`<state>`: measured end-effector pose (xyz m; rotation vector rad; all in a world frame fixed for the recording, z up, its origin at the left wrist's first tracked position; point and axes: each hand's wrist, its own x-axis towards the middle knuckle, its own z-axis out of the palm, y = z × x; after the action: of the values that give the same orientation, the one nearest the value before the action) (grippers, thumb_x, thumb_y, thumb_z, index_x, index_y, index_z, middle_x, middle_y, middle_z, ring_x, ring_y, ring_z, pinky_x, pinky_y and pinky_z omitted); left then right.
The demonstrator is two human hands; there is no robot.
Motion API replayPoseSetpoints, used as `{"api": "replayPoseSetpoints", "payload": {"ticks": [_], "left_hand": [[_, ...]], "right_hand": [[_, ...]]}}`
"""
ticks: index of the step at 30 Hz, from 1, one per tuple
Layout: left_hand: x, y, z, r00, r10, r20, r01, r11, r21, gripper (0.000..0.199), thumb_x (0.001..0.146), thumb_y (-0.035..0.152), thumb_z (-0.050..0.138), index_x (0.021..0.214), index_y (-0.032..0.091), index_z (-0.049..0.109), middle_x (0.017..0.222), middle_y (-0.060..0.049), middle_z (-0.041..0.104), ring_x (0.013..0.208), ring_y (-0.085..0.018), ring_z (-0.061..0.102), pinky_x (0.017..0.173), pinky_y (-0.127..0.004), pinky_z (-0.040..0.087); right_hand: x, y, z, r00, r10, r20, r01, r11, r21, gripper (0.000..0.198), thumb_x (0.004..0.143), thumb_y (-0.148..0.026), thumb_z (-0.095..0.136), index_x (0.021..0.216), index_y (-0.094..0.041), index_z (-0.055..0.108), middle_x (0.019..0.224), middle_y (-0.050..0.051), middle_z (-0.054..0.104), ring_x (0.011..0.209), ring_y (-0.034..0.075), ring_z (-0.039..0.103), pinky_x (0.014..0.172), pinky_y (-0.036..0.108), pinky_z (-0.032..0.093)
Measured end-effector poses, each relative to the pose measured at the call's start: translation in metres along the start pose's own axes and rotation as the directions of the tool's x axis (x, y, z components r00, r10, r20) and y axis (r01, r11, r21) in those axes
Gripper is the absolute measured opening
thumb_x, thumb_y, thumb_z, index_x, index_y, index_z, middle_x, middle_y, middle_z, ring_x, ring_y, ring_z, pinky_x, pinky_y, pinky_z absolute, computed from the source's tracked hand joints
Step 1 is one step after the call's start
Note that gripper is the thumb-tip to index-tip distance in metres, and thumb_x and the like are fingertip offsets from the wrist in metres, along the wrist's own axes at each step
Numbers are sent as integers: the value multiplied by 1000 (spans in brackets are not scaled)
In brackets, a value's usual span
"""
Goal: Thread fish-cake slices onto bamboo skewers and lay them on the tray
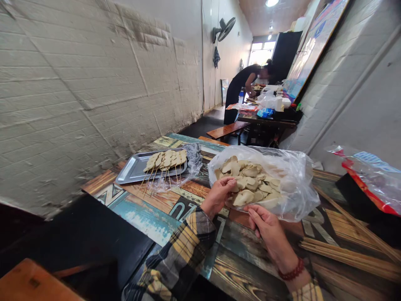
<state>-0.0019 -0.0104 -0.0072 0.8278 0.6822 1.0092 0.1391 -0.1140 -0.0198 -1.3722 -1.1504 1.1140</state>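
My left hand [219, 194] reaches over the near left edge of a clear plastic bag [297, 188], its fingers closed at a pale, flat slice of food [235, 187]. More pale slices [263, 184] lie heaped in the bag's open mouth. Just to the right, my right hand [265, 225] is pinched shut by the bag's near edge; whatever sits between thumb and finger is too thin to make out. Off to the left, a metal tray [133, 169] carries several skewers of such slices [166, 159], their sticks poking over the near rim.
Bundled bamboo sticks [347, 253] lie at the table's right, near a black box [360, 200] with red-and-clear packaging [369, 179]. Crumpled plastic [193, 159] touches the tray. Behind are an orange bench [227, 129] and a person [239, 88] bending over another table.
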Motion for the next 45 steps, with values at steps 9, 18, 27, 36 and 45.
{"api": "replayPoseSetpoints", "payload": {"ticks": [9,18,27,36,45], "left_hand": [[-2,2,1,996,37,-86,-35,999,28,43,52,33,87,84,13,67,73,-2,68,61,-11,61,59,-23,46],[2,1,-4,995,29,-96,-29,1000,2,41,55,40,85,80,14,66,71,-2,66,59,-12,59,57,-23,47],[1,-2,-4,994,4,-111,3,998,64,40,54,38,83,80,12,66,70,-2,65,57,-11,58,52,-22,43],[1,-4,-2,996,-19,-90,25,997,74,40,52,39,84,75,13,64,65,0,62,53,-10,56,51,-22,40],[-2,2,0,997,-62,-44,63,998,29,43,50,40,87,75,14,64,64,2,62,53,-10,56,51,-21,41]], "right_hand": [[-2,7,-3,998,-38,44,44,991,-129,42,83,-52,55,100,-15,67,53,-4,53,42,10,43,41,22,32],[1,17,-8,987,-161,5,154,934,-323,43,89,-50,49,100,-15,71,50,-4,49,48,14,48,48,25,35],[-1,13,-7,963,-268,-19,232,865,-446,42,91,-50,47,94,-17,73,50,-3,52,47,15,51,48,25,39],[0,19,-9,915,-403,1,340,771,-538,36,94,-42,44,95,-19,72,88,8,76,78,22,70,71,32,53],[0,22,-12,889,-456,41,360,642,-677,34,97,-38,41,98,-20,70,92,6,76,79,22,72,70,32,54]]}}
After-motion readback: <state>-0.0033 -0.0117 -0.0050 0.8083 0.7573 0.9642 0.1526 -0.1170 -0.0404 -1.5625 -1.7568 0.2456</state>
